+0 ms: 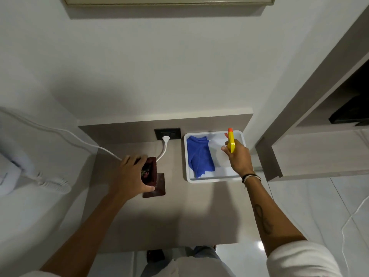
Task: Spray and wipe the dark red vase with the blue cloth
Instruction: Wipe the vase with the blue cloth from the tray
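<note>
A dark red square vase (151, 170) stands on a matching dark red base (158, 187) at the left of the small table. My left hand (130, 175) wraps around the vase from the left side. The blue cloth (199, 155) lies crumpled in the left half of a white tray (216, 178). My right hand (237, 156) is over the tray's right half, closed around a spray bottle (231, 141) with a yellow head and orange nozzle; its pale body is mostly hidden by my fingers.
A black wall socket (167, 133) with a white plug and cable (162, 154) sits just behind the vase. A white corded appliance (14, 176) lies on the bed to the left. A shelf unit (319, 140) stands close on the right.
</note>
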A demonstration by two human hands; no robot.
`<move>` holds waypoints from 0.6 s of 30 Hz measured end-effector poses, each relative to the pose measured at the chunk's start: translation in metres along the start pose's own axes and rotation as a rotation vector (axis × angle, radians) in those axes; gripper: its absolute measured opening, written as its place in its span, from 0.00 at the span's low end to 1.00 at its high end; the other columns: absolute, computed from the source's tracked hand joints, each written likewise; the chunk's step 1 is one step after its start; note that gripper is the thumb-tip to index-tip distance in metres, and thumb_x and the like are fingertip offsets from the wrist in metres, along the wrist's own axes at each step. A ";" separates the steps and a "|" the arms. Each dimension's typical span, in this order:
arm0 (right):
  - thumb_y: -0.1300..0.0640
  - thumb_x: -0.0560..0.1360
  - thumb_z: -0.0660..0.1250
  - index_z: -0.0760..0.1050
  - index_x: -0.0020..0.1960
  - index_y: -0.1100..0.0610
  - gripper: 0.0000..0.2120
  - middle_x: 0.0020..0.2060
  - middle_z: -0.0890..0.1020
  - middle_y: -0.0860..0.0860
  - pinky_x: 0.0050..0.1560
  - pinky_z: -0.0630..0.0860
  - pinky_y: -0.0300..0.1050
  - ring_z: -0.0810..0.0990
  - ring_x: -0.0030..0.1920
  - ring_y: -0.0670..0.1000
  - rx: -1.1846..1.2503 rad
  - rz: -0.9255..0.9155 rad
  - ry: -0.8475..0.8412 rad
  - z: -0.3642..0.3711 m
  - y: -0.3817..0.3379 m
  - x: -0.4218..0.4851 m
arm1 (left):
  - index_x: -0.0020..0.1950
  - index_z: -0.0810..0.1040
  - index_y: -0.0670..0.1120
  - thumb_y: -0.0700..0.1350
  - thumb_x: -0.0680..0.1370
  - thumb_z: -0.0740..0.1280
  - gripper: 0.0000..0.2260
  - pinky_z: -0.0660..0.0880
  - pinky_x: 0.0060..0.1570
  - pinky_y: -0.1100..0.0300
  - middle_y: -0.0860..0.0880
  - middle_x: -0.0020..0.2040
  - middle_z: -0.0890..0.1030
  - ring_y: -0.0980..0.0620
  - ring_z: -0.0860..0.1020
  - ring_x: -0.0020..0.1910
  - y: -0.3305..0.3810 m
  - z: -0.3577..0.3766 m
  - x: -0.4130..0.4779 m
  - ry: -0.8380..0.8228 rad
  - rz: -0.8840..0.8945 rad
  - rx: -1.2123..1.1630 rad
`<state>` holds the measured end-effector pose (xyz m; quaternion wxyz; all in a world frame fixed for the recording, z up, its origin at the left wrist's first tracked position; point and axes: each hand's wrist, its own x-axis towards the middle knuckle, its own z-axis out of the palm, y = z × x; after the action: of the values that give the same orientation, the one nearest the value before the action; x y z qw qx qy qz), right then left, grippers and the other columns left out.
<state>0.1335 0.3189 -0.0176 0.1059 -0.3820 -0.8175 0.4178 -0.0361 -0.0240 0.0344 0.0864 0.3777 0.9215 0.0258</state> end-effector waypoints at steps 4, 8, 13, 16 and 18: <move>0.55 0.84 0.69 0.75 0.76 0.57 0.21 0.68 0.84 0.58 0.64 0.79 0.49 0.85 0.64 0.61 0.023 0.000 -0.008 -0.001 0.005 0.007 | 0.74 0.73 0.48 0.68 0.57 0.81 0.50 0.79 0.61 0.43 0.46 0.67 0.78 0.41 0.75 0.65 0.001 0.000 -0.001 -0.001 -0.002 0.020; 0.56 0.84 0.68 0.73 0.76 0.57 0.21 0.71 0.83 0.57 0.67 0.79 0.51 0.84 0.67 0.59 0.043 0.013 0.028 0.001 0.012 0.007 | 0.75 0.73 0.48 0.68 0.57 0.81 0.51 0.77 0.64 0.44 0.46 0.68 0.78 0.42 0.75 0.66 0.003 0.000 -0.001 -0.001 -0.015 -0.006; 0.55 0.83 0.71 0.72 0.76 0.55 0.23 0.63 0.85 0.59 0.61 0.82 0.49 0.85 0.54 0.58 0.041 0.032 0.052 0.009 0.020 0.007 | 0.76 0.72 0.47 0.65 0.58 0.83 0.52 0.75 0.69 0.42 0.45 0.71 0.76 0.41 0.75 0.70 0.006 0.001 -0.003 -0.011 -0.028 -0.051; 0.51 0.81 0.73 0.68 0.80 0.55 0.30 0.69 0.81 0.57 0.69 0.81 0.56 0.83 0.63 0.59 0.068 0.077 0.093 0.013 0.021 0.004 | 0.76 0.72 0.46 0.64 0.58 0.84 0.51 0.73 0.70 0.42 0.45 0.70 0.76 0.40 0.74 0.71 0.007 0.002 -0.002 -0.013 -0.023 -0.066; 0.46 0.81 0.72 0.60 0.84 0.55 0.38 0.80 0.72 0.55 0.76 0.76 0.58 0.75 0.77 0.60 -0.010 0.061 0.193 0.017 0.018 -0.001 | 0.75 0.72 0.45 0.63 0.58 0.84 0.50 0.73 0.71 0.41 0.44 0.70 0.75 0.40 0.73 0.71 0.007 0.002 -0.001 -0.012 -0.014 -0.080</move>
<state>0.1354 0.3147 -0.0424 0.1696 -0.4458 -0.7935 0.3780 -0.0299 -0.0199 0.0331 0.1073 0.3675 0.9219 0.0597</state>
